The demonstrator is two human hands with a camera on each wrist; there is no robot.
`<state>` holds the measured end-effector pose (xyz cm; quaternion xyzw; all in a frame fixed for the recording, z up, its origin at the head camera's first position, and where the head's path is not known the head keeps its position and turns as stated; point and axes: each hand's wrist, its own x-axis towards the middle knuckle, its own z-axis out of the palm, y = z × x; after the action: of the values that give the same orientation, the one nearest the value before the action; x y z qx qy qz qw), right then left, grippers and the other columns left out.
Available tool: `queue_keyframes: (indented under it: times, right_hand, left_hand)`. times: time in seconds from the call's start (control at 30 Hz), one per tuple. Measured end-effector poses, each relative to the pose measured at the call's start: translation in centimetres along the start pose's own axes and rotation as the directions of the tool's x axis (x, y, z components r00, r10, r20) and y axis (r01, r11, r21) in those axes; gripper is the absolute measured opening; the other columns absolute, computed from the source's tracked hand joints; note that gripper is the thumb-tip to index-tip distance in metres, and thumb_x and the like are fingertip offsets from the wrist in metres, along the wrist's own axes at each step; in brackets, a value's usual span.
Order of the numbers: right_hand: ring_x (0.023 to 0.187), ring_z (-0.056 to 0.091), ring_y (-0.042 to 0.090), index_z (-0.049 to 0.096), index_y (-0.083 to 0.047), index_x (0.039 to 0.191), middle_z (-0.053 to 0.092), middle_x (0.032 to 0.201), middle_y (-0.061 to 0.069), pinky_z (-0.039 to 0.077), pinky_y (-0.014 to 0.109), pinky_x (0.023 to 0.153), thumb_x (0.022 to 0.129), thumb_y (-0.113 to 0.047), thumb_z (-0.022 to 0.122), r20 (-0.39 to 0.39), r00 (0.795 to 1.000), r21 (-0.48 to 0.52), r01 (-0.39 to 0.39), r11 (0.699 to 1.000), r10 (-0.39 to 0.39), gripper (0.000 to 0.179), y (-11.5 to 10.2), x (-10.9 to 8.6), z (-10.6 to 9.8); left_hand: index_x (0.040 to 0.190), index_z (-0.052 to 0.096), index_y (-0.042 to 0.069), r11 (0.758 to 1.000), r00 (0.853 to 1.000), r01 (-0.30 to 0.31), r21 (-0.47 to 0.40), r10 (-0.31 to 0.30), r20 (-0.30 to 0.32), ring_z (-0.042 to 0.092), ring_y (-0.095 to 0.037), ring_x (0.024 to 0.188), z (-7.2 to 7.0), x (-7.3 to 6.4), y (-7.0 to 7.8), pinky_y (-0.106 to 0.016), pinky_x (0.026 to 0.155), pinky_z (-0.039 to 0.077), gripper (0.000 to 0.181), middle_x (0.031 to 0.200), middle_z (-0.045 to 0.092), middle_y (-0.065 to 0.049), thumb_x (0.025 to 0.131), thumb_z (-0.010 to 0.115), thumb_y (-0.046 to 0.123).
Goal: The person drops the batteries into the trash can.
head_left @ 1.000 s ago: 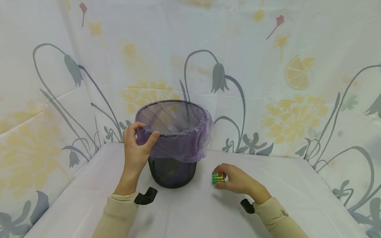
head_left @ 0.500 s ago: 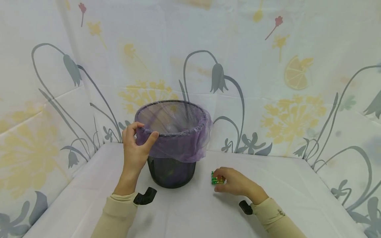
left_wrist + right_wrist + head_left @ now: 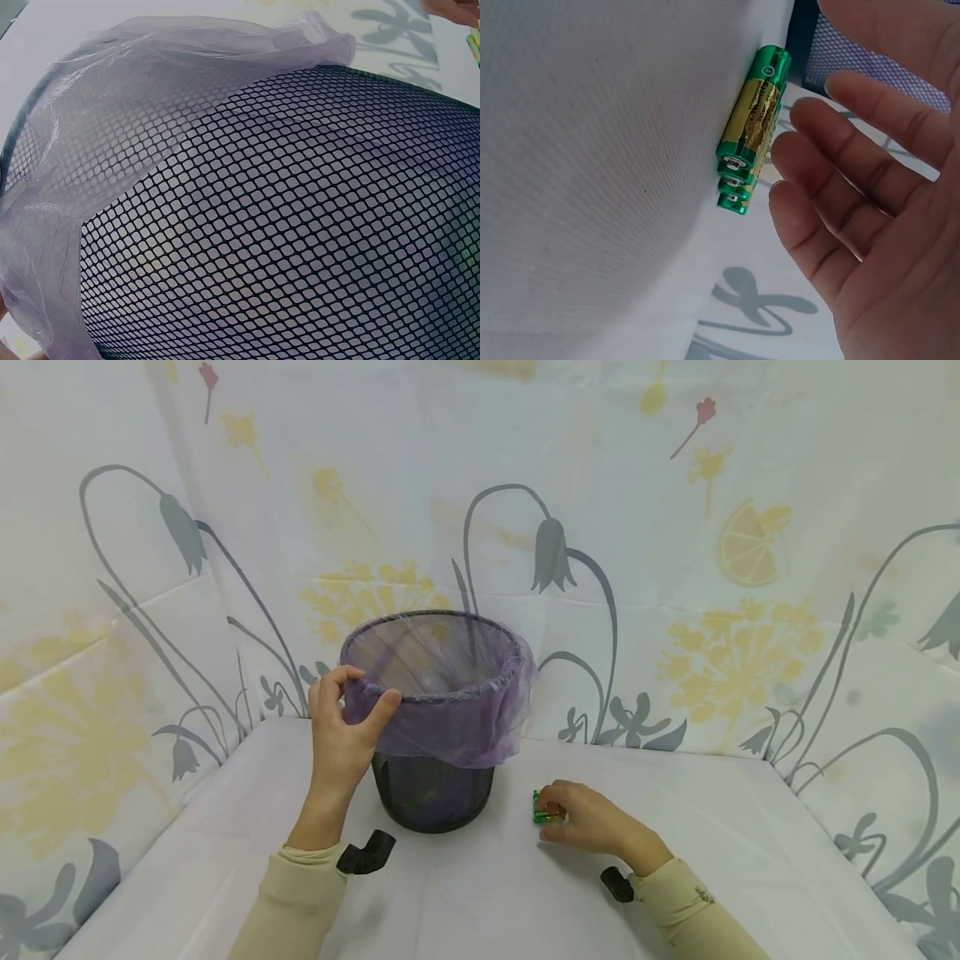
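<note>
A black wire-mesh wastebasket (image 3: 435, 797) stands upright left of the middle. Over its rim folds a thin purple bin liner (image 3: 457, 731). My left hand (image 3: 341, 735) grips the rim at its near left side, thumb outside over the liner; the left wrist view is filled by mesh (image 3: 285, 210) and liner (image 3: 97, 105). Several green and gold batteries (image 3: 751, 112) lie side by side in a row on the white cloth, to the right of the basket. Beside them my right hand (image 3: 596, 820) holds nothing, its fingers loosely bent and apart from the batteries in the right wrist view.
A white cloth (image 3: 480, 902) covers the tabletop. Behind and at the sides hangs a flower-printed curtain (image 3: 630, 635), close to the back of the basket. A black wrist mount (image 3: 367, 853) sits at the left cuff and another mount (image 3: 617, 884) at the right.
A second ago my right fingers pinched the batteries; they have let go, and the batteries now lie on the cloth. My left hand and the wastebasket have stayed in place.
</note>
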<state>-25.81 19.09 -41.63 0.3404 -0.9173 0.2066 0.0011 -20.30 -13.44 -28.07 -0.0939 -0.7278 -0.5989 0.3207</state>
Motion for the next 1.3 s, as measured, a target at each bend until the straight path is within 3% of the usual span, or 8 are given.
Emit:
queue_keyframes:
  times: [0.3,0.73,1.03,1.3]
  right_hand:
    - [0.083,0.054,0.016,0.067,-0.009,0.098,0.056,0.088,-0.002,0.046,0.032,0.077,0.077,-0.018,0.076,-0.016,1.0,-0.042,0.022,0.999,-0.023,0.024,0.07,0.1,0.05]
    - [0.076,0.046,0.011,0.065,-0.011,0.096,0.053,0.082,-0.002,0.041,0.028,0.069,0.077,-0.017,0.077,0.017,1.0,-0.069,0.011,0.998,-0.009,0.023,0.07,0.05,0.3]
    - [0.072,0.048,0.006,0.062,-0.013,0.097,0.053,0.077,-0.007,0.041,0.027,0.068,0.08,-0.011,0.075,0.062,0.998,-0.03,0.001,1.0,0.001,0.022,0.02,-0.05,0.58]
    - [0.074,0.049,0.009,0.063,-0.011,0.102,0.054,0.079,-0.005,0.042,0.028,0.07,0.079,-0.013,0.077,0.084,0.996,0.024,-0.016,1.0,0.014,0.027,-0.23,-0.08,0.56]
  left_hand:
    - [0.118,0.047,-0.001,1.0,1.0,0.001,-0.002,-0.001,-0.004,0.031,-0.018,0.107,0.03,-0.03,0.17,-0.037,0.084,0.033,0.042,0.116,0.032,-0.007,0.084,0.07,0.009]
    - [0.119,0.047,0.0,1.0,1.0,0.023,0.005,-0.023,0.007,0.033,-0.015,0.106,-0.08,-0.14,0.18,-0.032,0.076,0.038,0.042,0.117,0.032,-0.008,0.085,0.07,0.01]
    - [0.118,0.047,-0.001,1.0,1.0,-0.007,0.0,0.007,-0.004,0.032,-0.016,0.105,-0.01,-0.11,0.1,-0.035,0.08,0.035,0.042,0.115,0.033,-0.008,0.084,0.07,0.008]
    - [0.119,0.047,0.0,1.0,1.0,0.026,0.017,-0.026,0.007,0.033,-0.016,0.103,-0.05,-0.1,0.3,-0.029,0.072,0.038,0.042,0.115,0.032,-0.008,0.085,0.07,0.01]
